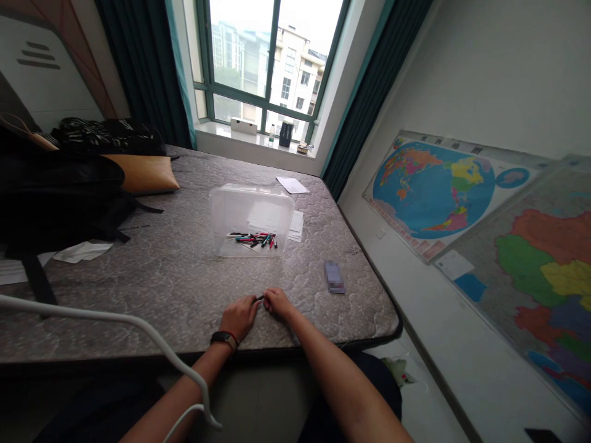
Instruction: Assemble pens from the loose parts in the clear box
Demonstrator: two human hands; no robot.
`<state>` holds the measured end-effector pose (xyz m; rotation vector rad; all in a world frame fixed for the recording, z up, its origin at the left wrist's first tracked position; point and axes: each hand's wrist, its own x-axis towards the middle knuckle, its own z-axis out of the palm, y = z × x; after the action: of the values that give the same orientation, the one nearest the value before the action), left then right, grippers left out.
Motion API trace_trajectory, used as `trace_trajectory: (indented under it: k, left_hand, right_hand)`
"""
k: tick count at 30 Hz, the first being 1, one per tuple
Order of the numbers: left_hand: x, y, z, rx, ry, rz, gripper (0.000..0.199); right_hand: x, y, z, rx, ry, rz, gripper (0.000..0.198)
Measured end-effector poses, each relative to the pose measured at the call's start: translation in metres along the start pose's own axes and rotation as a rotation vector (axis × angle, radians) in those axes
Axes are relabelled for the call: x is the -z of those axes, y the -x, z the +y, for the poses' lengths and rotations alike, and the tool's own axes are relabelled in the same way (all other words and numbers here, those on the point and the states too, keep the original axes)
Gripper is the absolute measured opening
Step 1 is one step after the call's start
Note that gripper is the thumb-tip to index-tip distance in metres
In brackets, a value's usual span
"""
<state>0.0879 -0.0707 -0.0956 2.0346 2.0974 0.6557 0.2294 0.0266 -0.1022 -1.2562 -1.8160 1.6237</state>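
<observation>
Down at the mattress's (175,295) near edge, as the head view has it, both hands meet over one small dark thing, a pen (259,298) by the look of it! The left hand (238,317) has its fingers pinched on one end; the right hand (277,302) has its fingers curled at the other, the pen bridging the narrow gap between them. How hard either grips, nobody can tell from here.

Beyond them sits the clear box (221,224), more pens (253,239) heaped low inside, papers (296,226) just beside it. Off to the right, a blurred item (334,277) lies on the mattress, apart from both hands.

So the step in hand looks like two-handed work on a single pen, perhaps its cap; too small to say. The next move, one judges, calls for a steady hold on one side and a straight, gentle pull or push from the other.
</observation>
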Motion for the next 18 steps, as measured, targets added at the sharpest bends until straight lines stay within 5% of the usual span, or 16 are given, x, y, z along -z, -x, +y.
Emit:
trace_trajectory:
  k: [4,10,18]
  left_hand:
    - [-0.0030,0.0011,-0.0021,0.024,0.008,-0.054,0.032]
    - [0.0003,0.0014,-0.0013,-0.050,-0.047,-0.011,0.034]
    - [-0.0007,-0.0005,0.0007,0.008,0.008,-0.007,0.035]
  right_hand:
    - [0.0003,0.0009,0.0013,0.010,-0.063,-0.015,0.027]
    - [-0.0017,-0.0037,0.0050,0.094,0.136,0.063,0.056]
    - [-0.0032,-0.0023,0.0086,0.090,-0.034,0.062,0.046]
